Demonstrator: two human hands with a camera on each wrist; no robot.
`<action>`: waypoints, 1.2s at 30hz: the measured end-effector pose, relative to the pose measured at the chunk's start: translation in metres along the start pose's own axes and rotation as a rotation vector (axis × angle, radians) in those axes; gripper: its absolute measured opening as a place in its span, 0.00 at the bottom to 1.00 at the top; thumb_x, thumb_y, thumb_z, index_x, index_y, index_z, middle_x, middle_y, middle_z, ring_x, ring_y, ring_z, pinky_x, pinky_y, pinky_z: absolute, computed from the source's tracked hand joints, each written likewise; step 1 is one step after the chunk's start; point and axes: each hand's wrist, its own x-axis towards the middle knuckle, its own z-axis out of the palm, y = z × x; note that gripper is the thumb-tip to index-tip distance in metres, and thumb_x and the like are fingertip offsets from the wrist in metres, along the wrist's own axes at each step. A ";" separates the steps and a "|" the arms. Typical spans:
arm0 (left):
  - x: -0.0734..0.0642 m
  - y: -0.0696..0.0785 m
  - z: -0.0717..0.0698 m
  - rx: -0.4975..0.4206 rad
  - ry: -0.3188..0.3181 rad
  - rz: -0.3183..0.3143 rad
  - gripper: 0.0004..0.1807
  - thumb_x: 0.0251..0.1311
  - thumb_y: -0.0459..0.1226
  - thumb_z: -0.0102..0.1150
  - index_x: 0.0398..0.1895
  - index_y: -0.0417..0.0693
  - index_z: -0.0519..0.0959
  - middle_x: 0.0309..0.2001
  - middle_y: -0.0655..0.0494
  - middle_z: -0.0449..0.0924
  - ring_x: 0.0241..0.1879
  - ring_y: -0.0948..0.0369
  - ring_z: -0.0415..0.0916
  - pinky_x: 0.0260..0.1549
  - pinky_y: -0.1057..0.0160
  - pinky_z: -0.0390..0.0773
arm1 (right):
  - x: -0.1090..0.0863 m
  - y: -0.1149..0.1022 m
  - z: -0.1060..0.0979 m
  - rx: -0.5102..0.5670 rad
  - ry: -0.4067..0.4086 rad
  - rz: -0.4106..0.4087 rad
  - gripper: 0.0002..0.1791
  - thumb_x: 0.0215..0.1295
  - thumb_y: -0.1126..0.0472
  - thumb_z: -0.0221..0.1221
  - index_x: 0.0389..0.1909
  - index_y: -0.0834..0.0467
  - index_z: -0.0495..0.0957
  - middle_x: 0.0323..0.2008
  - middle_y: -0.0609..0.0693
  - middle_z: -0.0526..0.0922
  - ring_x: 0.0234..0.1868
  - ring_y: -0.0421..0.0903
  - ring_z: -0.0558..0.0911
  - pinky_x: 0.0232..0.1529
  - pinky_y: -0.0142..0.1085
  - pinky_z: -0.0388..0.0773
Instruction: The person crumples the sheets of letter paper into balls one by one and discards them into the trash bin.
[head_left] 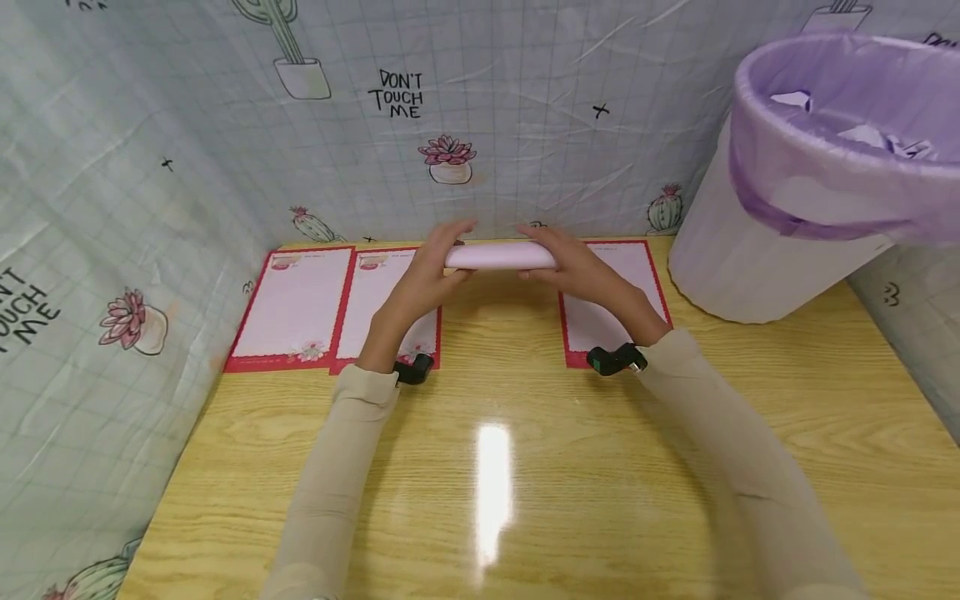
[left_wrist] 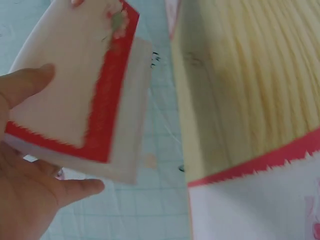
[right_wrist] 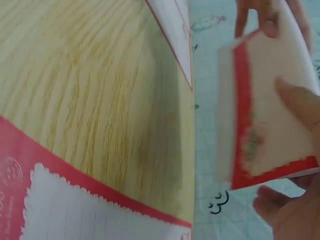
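Note:
A sheet of paper with a red border, bent over into a fold, is held up above the far part of the table; its pale folded edge (head_left: 501,256) faces the head camera. My left hand (head_left: 423,279) grips the left end, thumb on the near face and fingers behind. At the other end my right hand (head_left: 583,268) grips it the same way. In the left wrist view the folded sheet (left_wrist: 65,85) shows its printed side outward, with a plain layer behind. The right wrist view shows the folded sheet (right_wrist: 270,115) with the right thumb pressed on it.
Two red-bordered sheets, a far-left one (head_left: 291,304) and one beside it (head_left: 367,300), lie on the wooden table (head_left: 570,483). A third sheet (head_left: 588,321) lies under the right forearm. A white bin (head_left: 750,242) with a purple liner and scraps stands at right. Patterned cloth (head_left: 525,117) hangs behind.

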 end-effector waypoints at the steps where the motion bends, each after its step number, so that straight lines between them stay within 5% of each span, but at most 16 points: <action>1: -0.001 0.003 -0.001 -0.019 0.033 0.022 0.37 0.65 0.30 0.67 0.75 0.47 0.64 0.69 0.44 0.65 0.64 0.47 0.69 0.65 0.48 0.71 | -0.001 -0.002 0.000 0.013 0.014 -0.011 0.43 0.66 0.54 0.69 0.78 0.52 0.61 0.71 0.62 0.65 0.66 0.60 0.68 0.66 0.60 0.68; 5: -0.003 0.013 -0.003 -0.124 0.164 0.102 0.38 0.63 0.27 0.67 0.75 0.47 0.65 0.71 0.46 0.61 0.67 0.47 0.65 0.68 0.53 0.68 | -0.005 -0.012 -0.002 0.063 0.053 -0.033 0.43 0.68 0.47 0.66 0.80 0.45 0.56 0.78 0.56 0.55 0.76 0.59 0.56 0.71 0.64 0.59; 8: -0.002 0.024 -0.003 -0.278 0.204 0.133 0.38 0.62 0.24 0.65 0.75 0.45 0.64 0.73 0.47 0.59 0.70 0.50 0.63 0.67 0.56 0.71 | -0.011 -0.019 -0.005 0.101 0.079 -0.041 0.44 0.70 0.41 0.61 0.81 0.41 0.52 0.81 0.51 0.48 0.80 0.55 0.47 0.73 0.65 0.54; 15: -0.007 0.046 -0.002 -0.689 0.095 0.081 0.39 0.66 0.25 0.59 0.78 0.48 0.57 0.71 0.43 0.60 0.59 0.50 0.70 0.51 0.61 0.81 | -0.019 -0.029 -0.014 0.169 0.198 -0.092 0.52 0.64 0.35 0.64 0.82 0.37 0.45 0.82 0.42 0.38 0.81 0.46 0.41 0.74 0.67 0.50; 20: -0.011 0.058 0.001 -0.864 -0.002 0.145 0.37 0.69 0.34 0.54 0.79 0.43 0.53 0.76 0.42 0.49 0.68 0.49 0.60 0.64 0.58 0.74 | -0.024 -0.030 -0.019 0.167 0.287 -0.175 0.58 0.57 0.31 0.66 0.82 0.43 0.46 0.82 0.42 0.34 0.81 0.43 0.38 0.74 0.65 0.53; 23: -0.010 0.066 0.004 -0.937 -0.006 0.168 0.32 0.74 0.36 0.47 0.77 0.40 0.53 0.75 0.46 0.52 0.70 0.50 0.59 0.65 0.55 0.73 | -0.027 -0.032 -0.019 0.062 0.345 -0.233 0.58 0.54 0.37 0.73 0.81 0.47 0.52 0.81 0.49 0.38 0.81 0.49 0.39 0.74 0.63 0.54; 29: -0.012 0.073 0.006 -0.939 0.026 0.162 0.24 0.78 0.31 0.44 0.74 0.36 0.58 0.69 0.47 0.63 0.60 0.53 0.67 0.58 0.60 0.78 | -0.032 -0.040 -0.021 -0.242 0.436 -0.247 0.59 0.46 0.47 0.81 0.77 0.51 0.58 0.78 0.63 0.47 0.79 0.64 0.39 0.77 0.63 0.40; 32: -0.015 0.073 0.006 -0.951 0.033 0.166 0.25 0.77 0.39 0.52 0.72 0.41 0.63 0.70 0.43 0.62 0.60 0.52 0.67 0.57 0.60 0.79 | -0.034 -0.047 -0.024 -0.280 0.398 -0.224 0.60 0.46 0.43 0.79 0.78 0.50 0.57 0.79 0.63 0.46 0.79 0.66 0.40 0.75 0.66 0.42; 36: -0.020 0.074 0.003 -0.950 0.035 0.172 0.25 0.71 0.49 0.60 0.67 0.55 0.71 0.72 0.42 0.60 0.65 0.49 0.65 0.60 0.56 0.78 | -0.038 -0.053 -0.026 -0.221 0.285 -0.225 0.62 0.52 0.23 0.64 0.80 0.51 0.53 0.80 0.61 0.42 0.80 0.63 0.40 0.73 0.68 0.46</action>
